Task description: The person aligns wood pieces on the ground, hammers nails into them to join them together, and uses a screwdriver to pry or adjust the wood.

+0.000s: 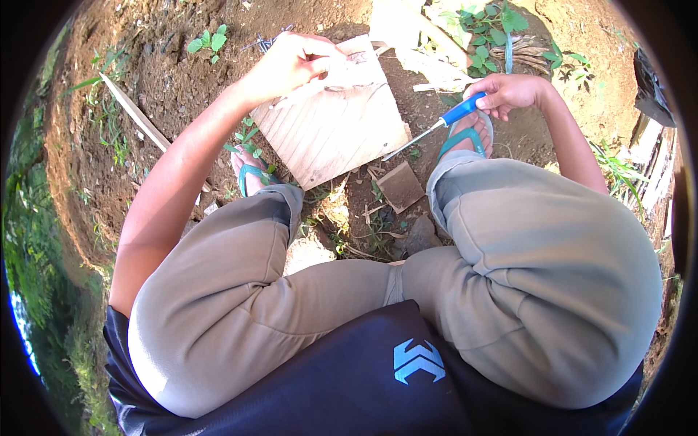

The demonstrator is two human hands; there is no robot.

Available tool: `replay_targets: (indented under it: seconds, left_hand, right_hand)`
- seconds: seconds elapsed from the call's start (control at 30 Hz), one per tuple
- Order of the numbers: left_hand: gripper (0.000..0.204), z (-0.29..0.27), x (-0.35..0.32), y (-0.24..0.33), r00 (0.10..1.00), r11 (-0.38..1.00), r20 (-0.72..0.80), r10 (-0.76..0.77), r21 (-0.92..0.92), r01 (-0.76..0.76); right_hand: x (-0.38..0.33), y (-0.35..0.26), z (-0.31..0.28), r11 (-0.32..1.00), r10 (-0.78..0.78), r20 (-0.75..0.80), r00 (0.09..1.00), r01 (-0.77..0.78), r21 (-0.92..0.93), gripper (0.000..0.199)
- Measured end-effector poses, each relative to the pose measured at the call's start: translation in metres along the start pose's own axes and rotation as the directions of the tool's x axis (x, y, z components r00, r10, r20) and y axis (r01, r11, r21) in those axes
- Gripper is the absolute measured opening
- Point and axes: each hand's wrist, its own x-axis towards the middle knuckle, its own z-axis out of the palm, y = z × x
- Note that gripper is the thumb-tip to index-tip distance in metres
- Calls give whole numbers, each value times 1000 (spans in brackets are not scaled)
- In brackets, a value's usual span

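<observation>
A square wooden board lies tilted on the ground between my feet. Over its far left part is my left hand, with thumb and fingers drawn together; whatever they may pinch is too small to make out. Thin dark wire-like pieces show on the board beside those fingers. My right hand is closed around the blue handle of a screwdriver. Its metal shaft slants down to the left, and the tip is close to the board's right corner.
A small pile of dark nails or screws lies beyond my left hand. Near the board are a small square wood block, a stone and pale planks. My sandalled feet flank the board. A long wood strip lies left.
</observation>
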Motion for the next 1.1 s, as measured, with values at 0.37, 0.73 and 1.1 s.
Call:
replay_targets:
  seconds: [0.37,0.73,1.1]
  left_hand:
    - [15,-3,0,-3,987,983,1,161,83,-161]
    - [21,1,1,-6,982,980,-21,190,65,-188]
    - [20,1,4,-2,979,978,8,202,39,-203]
  right_hand:
    - [-77,9,-27,982,185,-271,945,-164,96,40]
    - [-58,-29,19,868,286,-624,728,-472,-153,35]
    - [81,-97,14,900,-314,-820,479,-125,-418,64]
